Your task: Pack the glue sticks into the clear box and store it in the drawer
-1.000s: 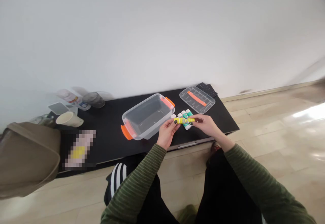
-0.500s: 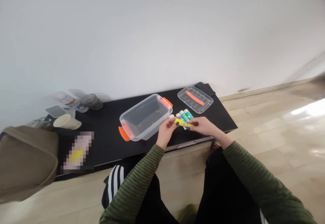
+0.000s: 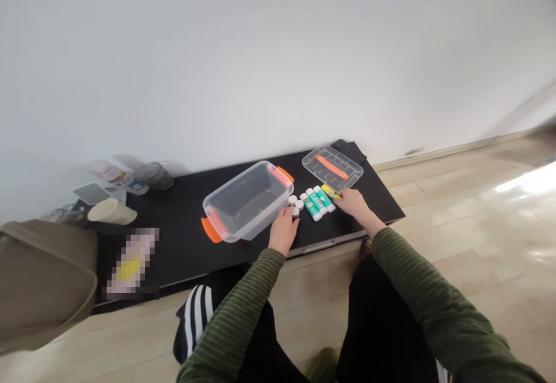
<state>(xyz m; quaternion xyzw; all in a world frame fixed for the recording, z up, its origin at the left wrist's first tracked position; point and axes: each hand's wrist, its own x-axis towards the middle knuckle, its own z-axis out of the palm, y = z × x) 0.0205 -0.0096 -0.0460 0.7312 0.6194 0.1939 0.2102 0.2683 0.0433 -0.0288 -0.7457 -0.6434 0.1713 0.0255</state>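
Observation:
My right hand (image 3: 351, 202) is closed on one end of a yellow glue stick (image 3: 328, 190), which lies at the far right of a row. Beside it, side by side on the black tabletop, are three green-and-white glue sticks (image 3: 319, 202). At the near right corner of the clear plastic box (image 3: 249, 203), my left hand (image 3: 283, 229) has its fingers and thumb around a small round white-topped container (image 3: 296, 212). Two more white-topped containers (image 3: 293, 200) stand just beyond it. Their lower parts are hard to make out.
Behind the glue sticks lies a clear lid (image 3: 347, 177) with an orange handle, and a black dotted object (image 3: 351, 150). Leftward stand a paper cup (image 3: 112, 212), a grey jar (image 3: 154, 175) and a white bottle (image 3: 108, 171). A brown cloth-like shape (image 3: 47, 284) covers the left end.
The yellow glue stick, held between both hands before, now lies beside the green ones under my right hand. My left hand has let go of it and moved down to a white-topped container.

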